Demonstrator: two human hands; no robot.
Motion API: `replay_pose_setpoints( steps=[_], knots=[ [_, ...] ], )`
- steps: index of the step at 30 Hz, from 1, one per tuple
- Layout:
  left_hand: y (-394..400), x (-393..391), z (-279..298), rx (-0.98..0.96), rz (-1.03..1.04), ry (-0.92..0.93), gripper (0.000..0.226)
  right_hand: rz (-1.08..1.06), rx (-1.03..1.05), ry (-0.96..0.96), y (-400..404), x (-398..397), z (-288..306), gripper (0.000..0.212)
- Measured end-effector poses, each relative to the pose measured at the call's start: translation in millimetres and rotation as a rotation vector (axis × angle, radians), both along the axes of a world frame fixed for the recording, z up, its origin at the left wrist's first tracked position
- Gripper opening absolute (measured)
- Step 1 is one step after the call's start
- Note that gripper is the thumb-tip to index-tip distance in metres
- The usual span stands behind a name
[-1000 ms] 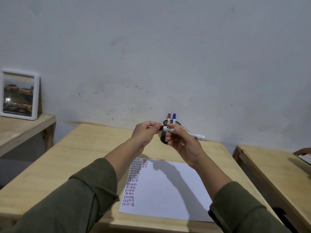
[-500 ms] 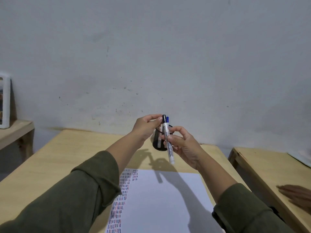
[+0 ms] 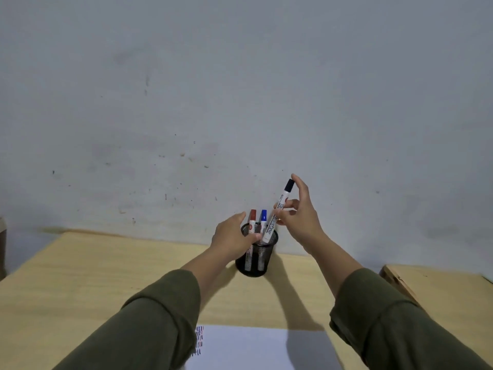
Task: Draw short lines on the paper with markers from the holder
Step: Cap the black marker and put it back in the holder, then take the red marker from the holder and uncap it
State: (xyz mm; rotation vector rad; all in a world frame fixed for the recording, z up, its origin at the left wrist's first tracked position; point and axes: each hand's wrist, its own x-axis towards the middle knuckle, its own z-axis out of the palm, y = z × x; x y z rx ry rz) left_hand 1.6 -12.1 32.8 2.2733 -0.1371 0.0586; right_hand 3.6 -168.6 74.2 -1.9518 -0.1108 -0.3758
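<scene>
1. Nearest us, well in front of the holder: paper point(image 3: 256, 348) flat on the wooden table point(image 3: 80, 276), short red and blue dashes along its left edge, partly hidden by our left sleeve point(image 3: 149, 321).
2. Mesh holder point(image 3: 256, 256) stands upright near the table's far edge, just before the wall point(image 3: 240, 89).
3. Our left hand point(image 3: 232, 237) cups the holder's left rim, fingers curled loosely; we cannot tell if it grips.
4. Inside the holder: red-capped marker point(image 3: 252, 221) and blue-capped marker point(image 3: 263, 220), both upright.
5. Our right hand point(image 3: 298, 214), up and right of the holder, pinches the black-capped marker point(image 3: 277, 212), cap up, lower end at the holder's rim.
</scene>
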Motion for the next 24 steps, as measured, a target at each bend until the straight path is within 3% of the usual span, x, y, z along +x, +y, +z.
replay_pose_setpoints(
  steps=[6, 14, 20, 24],
  knots=[
    [4, 9, -12, 0.052, -0.031, 0.003, 0.071, 0.021, -0.17, 0.032, 5, 20, -25, 0.079],
    [6, 13, -21, -0.062, -0.011, 0.043, 0.068, 0.087, -0.364, 0.035, 9, 28, -43, 0.074],
    [6, 15, -23, -0.052, 0.008, 0.038, 0.067, 0.006, -0.521, -0.041, 13, 37, -49, 0.053],
    [6, 16, -24, -0.038, 0.001, 0.034, 0.067, 0.046, -0.533, -0.023, 14, 39, -50, 0.058]
  ],
)
